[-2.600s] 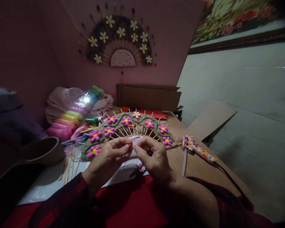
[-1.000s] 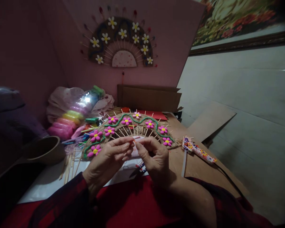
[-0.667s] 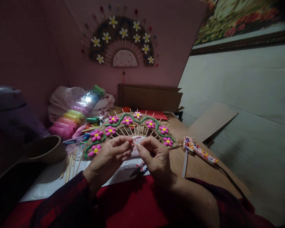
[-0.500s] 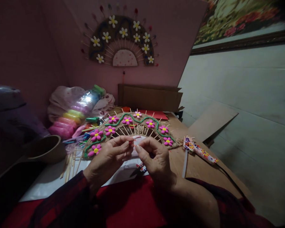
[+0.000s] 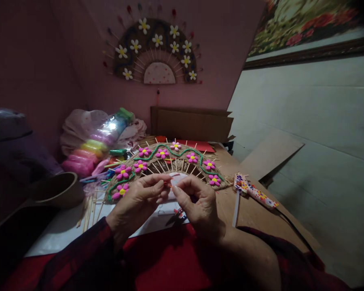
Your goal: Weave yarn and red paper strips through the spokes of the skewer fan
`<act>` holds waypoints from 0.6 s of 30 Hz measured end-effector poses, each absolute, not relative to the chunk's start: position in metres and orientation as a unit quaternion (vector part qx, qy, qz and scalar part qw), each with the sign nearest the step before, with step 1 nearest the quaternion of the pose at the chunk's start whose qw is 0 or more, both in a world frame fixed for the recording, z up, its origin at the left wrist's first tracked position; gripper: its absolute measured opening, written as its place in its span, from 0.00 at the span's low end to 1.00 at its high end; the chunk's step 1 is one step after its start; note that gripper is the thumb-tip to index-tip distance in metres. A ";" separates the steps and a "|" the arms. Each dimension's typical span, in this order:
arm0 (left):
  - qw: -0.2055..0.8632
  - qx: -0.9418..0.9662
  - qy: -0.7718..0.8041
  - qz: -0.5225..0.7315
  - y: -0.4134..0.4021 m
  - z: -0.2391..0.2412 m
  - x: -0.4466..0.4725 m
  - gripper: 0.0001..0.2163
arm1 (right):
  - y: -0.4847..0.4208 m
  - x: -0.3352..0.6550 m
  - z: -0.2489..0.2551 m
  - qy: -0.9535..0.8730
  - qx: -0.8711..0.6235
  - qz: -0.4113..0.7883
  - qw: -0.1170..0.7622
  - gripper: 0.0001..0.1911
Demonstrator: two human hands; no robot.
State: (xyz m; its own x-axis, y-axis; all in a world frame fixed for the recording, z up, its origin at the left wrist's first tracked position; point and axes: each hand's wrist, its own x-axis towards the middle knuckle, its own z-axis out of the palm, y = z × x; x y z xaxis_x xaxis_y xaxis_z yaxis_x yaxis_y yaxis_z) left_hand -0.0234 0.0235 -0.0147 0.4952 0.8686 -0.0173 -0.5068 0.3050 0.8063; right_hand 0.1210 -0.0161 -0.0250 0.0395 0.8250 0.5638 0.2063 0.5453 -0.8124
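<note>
My left hand [image 5: 139,198] pinches a tiny red piece [image 5: 166,183] between thumb and forefinger; its material is too small to make out. Close beside it, my right hand [image 5: 200,206] is closed in a pinch at the same spot, and what its fingertips hold is hidden. Behind both hands lies a twine-wrapped, fan-shaped craft [image 5: 182,154] with pink flowers, a wavy green line and thin sticks radiating from it. Scissors [image 5: 176,217] with dark blades lie below the fingers on white paper [image 5: 153,221], partly covered by my right hand.
A flower-patterned glue gun [image 5: 255,192] with a cord lies at right. On the left are a tape roll [image 5: 60,194], loose sticks [image 5: 89,212] and packs of coloured clay [image 5: 85,159]. Cardboard [image 5: 191,124] leans at the back; a similar fan [image 5: 157,28] hangs on the wall.
Both hands stay in nearly the same place. The fingertips have shifted only slightly around the small red piece.
</note>
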 end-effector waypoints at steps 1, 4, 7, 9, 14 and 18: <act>0.776 0.382 0.234 0.444 0.024 -0.015 -0.023 0.10 | -0.016 0.121 -0.025 -0.644 -0.402 0.258 0.598 0.07; 0.783 0.368 0.236 0.443 0.024 -0.015 -0.023 0.11 | -0.016 0.121 -0.024 -0.646 -0.402 0.258 0.596 0.07; 0.785 0.362 0.238 0.442 0.022 -0.014 -0.023 0.11 | -0.016 0.121 -0.023 -0.647 -0.403 0.257 0.594 0.07; 0.783 0.366 0.240 0.441 0.021 -0.013 -0.023 0.09 | -0.017 0.121 -0.024 -0.648 -0.405 0.255 0.592 0.07; 0.782 0.374 0.237 0.439 0.021 -0.013 -0.024 0.07 | -0.016 0.121 -0.025 -0.654 -0.407 0.242 0.590 0.07; 0.786 0.369 0.235 0.437 0.022 -0.014 -0.025 0.08 | -0.016 0.121 -0.026 -0.656 -0.409 0.243 0.586 0.07</act>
